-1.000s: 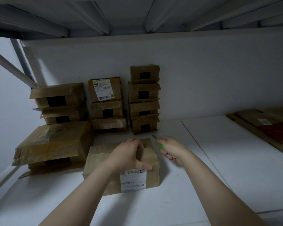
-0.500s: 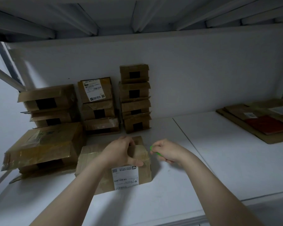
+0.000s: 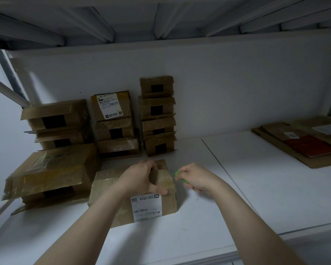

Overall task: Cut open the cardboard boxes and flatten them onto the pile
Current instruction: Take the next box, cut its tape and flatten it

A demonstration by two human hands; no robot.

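Observation:
A taped cardboard box (image 3: pixel 107 190) with a white shipping label on its near face sits on the white shelf in front of me. My left hand (image 3: pixel 141 178) presses down on its top, thumb along the near edge. My right hand (image 3: pixel 194 177) is closed around a green box cutter (image 3: pixel 178 175), whose tip sits just off the box's right top edge. A pile of flattened cardboard (image 3: pixel 302 142) lies at the far right of the shelf.
Several stacks of small taped boxes (image 3: pixel 157 115) stand against the back wall, with more stacks (image 3: pixel 113 123) to the left. A large crumpled box (image 3: pixel 50 169) sits directly left of the one I hold. The shelf's front edge (image 3: pixel 199 259) is close below my arms.
My right hand with the cutter has drawn back toward me along the box's right edge. My left hand stays on the box top. The camera view has shifted slightly.

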